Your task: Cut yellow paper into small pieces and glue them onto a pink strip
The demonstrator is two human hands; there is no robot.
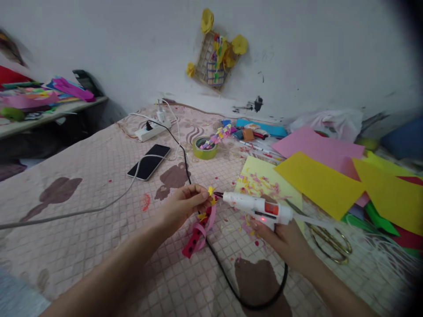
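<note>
My right hand (pixel 277 233) is wrapped round the handle of a white hot glue gun (pixel 244 203), which has a small red light on its side. The gun's dark nozzle points left and meets, or nearly meets, a small yellow paper flower (pixel 210 191). Thumb and fingers of my left hand (pixel 191 198) pinch that flower at the upper end of a pink ribbon strip (pixel 211 218). Below it hangs a dark-pink spotted strip (pixel 194 240) with more yellow pieces on it. A glue stick (pixel 312 219) sticks out of the gun's rear.
Gold-handled scissors (pixel 330 242) lie right of my right hand, near yellow paper sheets (pixel 320 180). Small paper cut-outs (pixel 261 185) cover a pale sheet. A tape roll (pixel 205 147), phone (pixel 150 162) and power strip (pixel 152 131) sit further back. A black cord (pixel 228 281) loops under my hands.
</note>
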